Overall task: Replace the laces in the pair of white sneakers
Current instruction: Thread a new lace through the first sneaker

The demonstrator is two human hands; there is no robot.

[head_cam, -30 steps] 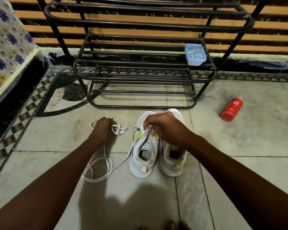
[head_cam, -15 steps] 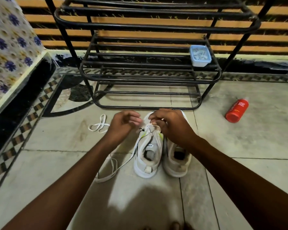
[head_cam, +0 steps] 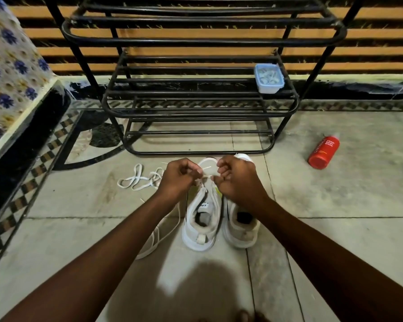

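Here, left hand (head_cam: pixel 179 178) and right hand (head_cam: pixel 238 180) each pinch the white lace (head_cam: pixel 207 176) stretched between them above the left sneaker's (head_cam: pixel 201 206) far end.

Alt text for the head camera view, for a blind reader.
A left hand and right hand pinch a white lace over the left sneaker of a white pair on a tiled floor. A loose lace lies left, a black rack stands behind, a red bottle lies right.

Sneakers (head_cam: pixel 197 240) side by side before rack (head_cam: pixel 196 112); loose lace (head_cam: pixel 135 181) left of them, bottle (head_cam: pixel 323 152) right; box (head_cam: pixel 268 78) on rack shelf.
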